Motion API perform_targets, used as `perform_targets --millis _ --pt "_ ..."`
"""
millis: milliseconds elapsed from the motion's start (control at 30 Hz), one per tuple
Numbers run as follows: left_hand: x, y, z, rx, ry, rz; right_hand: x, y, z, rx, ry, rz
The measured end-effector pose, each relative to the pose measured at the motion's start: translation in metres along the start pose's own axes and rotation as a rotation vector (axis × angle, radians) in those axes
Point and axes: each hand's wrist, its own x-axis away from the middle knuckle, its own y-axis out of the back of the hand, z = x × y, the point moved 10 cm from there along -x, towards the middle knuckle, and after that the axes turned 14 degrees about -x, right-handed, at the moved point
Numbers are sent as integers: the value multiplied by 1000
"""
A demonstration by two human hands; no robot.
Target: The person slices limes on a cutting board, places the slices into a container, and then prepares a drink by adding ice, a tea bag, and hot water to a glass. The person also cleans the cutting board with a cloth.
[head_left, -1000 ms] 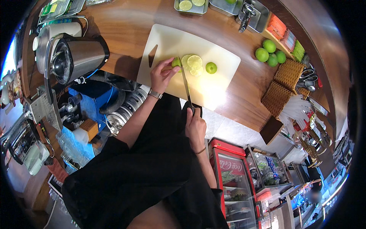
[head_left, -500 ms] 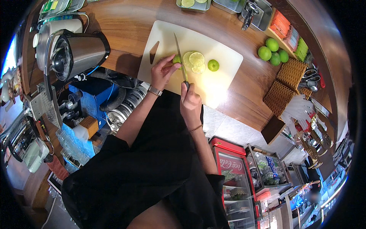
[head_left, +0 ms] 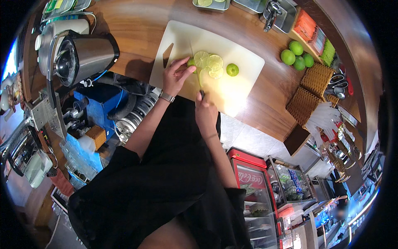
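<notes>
On a white cutting board (head_left: 244,85), my left hand (head_left: 174,78) grips a piece of green lime (head_left: 191,62) between thumb and fingertips. Closed round the dark handle of a knife (head_left: 202,94), my right hand (head_left: 206,115) is at the board's near edge. The blade points away from me, close against the cut side of the lime, and is partly hard to make out. Several pale, round lime slices (head_left: 215,62) overlap just right of the blade. Farther right, a separate lime piece (head_left: 232,69) rests on the board.
Whole limes (head_left: 296,48) sit on the wooden counter (head_left: 265,106) at the right, near wicker baskets (head_left: 304,106). Metal trays (head_left: 211,5) line the far edge, one holding lime slices. A steel juicer-like appliance (head_left: 93,54) stands at the left.
Another lime slice now shows beside the blade, overlapping the others. My right hand and the knife have drawn slightly toward me. My left hand has barely shifted.
</notes>
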Motion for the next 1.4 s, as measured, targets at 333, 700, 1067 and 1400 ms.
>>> perform_targets --millis 333,700,1067,1400 --pt "-29 38 19 347 218 -19 19 86 4 -153 -74 -12" --pt "-167 -75 -132 121 -153 98 51 131 -68 -296 -325 -163" --pt "-12 -86 -79 -1090 -519 525 126 -1 -131 -1270 -783 339" --pt "-20 -57 -72 -776 -390 398 54 -32 -54 -1258 -703 334"
